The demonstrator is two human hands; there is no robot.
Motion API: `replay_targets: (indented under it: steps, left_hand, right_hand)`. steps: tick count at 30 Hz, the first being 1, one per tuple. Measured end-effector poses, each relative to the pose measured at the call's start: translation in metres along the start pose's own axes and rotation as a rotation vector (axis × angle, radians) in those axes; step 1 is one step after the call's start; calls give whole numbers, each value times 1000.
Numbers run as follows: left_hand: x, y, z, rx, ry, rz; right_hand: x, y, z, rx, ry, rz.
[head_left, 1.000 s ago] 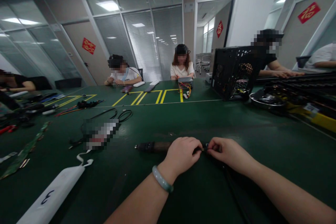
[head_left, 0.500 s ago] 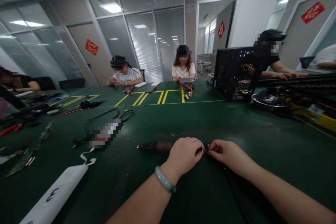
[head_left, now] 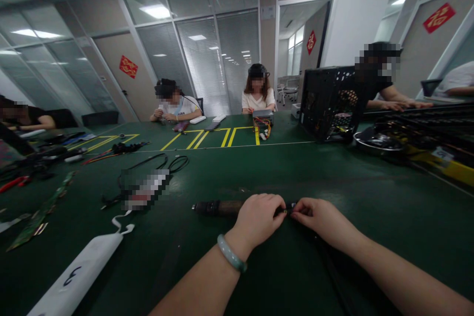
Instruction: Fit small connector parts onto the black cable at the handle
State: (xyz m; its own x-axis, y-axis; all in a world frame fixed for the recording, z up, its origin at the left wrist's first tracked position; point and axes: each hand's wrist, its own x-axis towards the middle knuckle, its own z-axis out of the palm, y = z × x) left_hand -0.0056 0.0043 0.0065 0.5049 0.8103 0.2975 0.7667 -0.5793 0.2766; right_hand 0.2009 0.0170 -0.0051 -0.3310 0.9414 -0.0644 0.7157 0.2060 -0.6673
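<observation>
The hands meet low in the head view, close together over the green counter (head_left: 259, 173). The left hand (head_left: 257, 219), with a pale green bangle (head_left: 231, 253) on its wrist, is curled closed over a dark cylinder (head_left: 218, 208), black at its far end and brown along the middle, which lies level and points left. The right hand (head_left: 318, 217) is nearly closed, its fingertips (head_left: 296, 207) pinched against the left hand's fingers around a small metal end (head_left: 285, 211) at the cylinder's near tip; the part is too small to identify. A black cable (head_left: 333, 266) runs from under the right hand toward the person's body. To the left on the counter lie black cable loops (head_left: 177, 164), a pixelated item (head_left: 146, 190), a white strip marked with a dark numeral (head_left: 79, 271), a green circuit board (head_left: 40, 210) and red-handled pliers (head_left: 15, 183). Farther off are yellow tape lines (head_left: 196, 139) and a bundle of coloured wires (head_left: 262, 128). A black mesh computer case (head_left: 328, 103) stands at the right, with a co-worker (head_left: 377, 79) behind it resting both hands on the counter. Two more co-workers (head_left: 174, 103) (head_left: 258, 91) sit across the counter, in front of glass partitions with blinds (head_left: 200, 59).
</observation>
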Motion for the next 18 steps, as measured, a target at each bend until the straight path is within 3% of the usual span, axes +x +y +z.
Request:
replay_targets:
  steps: [11, 18]
  left_hand:
    - [1, 1, -2, -14, -12, 67]
    - [0, 1, 0, -5, -5, 11]
  right_hand:
    - [3, 5, 1, 39, 10, -19]
    - [2, 4, 2, 50, -8, -11]
